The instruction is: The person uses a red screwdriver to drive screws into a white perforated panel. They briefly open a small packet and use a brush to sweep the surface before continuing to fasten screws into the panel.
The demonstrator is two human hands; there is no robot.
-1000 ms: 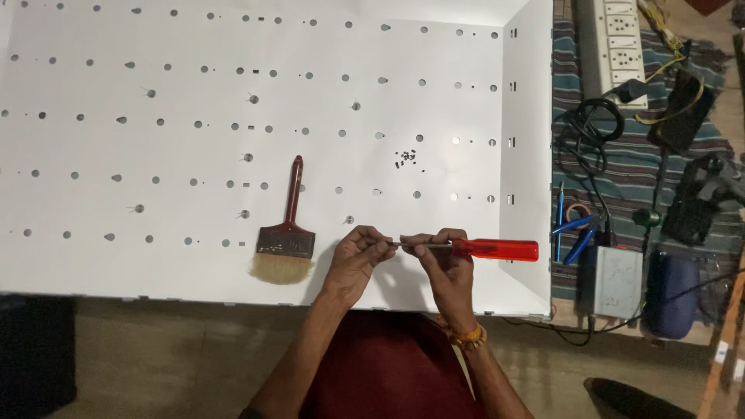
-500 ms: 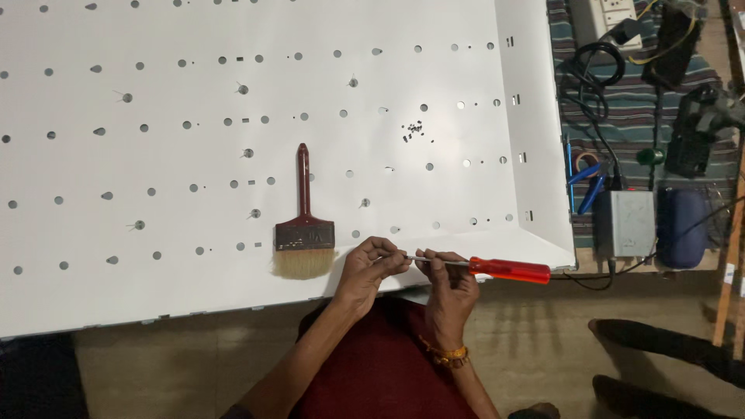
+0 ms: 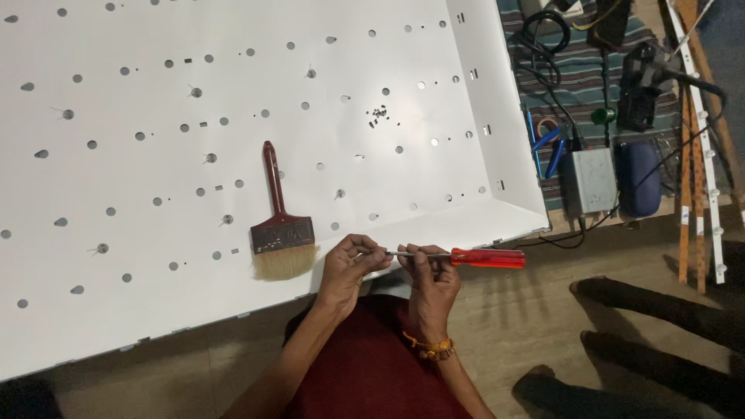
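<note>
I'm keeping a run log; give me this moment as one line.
left hand: pinches screwdriver tip | right hand: grips screwdriver shaft | paintbrush: flat on white panel

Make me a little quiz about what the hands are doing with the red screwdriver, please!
1. True or false: the screwdriver lies flat across both hands, its red handle pointing to the person's right.
2. Which thing lies on the white panel just left of the left hand? A) a paintbrush B) a hammer C) a cup
3. Fill in: the right hand grips the metal ____ of the screwdriver.

Key
1. True.
2. A, the paintbrush with a dark red handle and pale bristles.
3. Shaft; the left hand's fingertips pinch near its tip.
</note>
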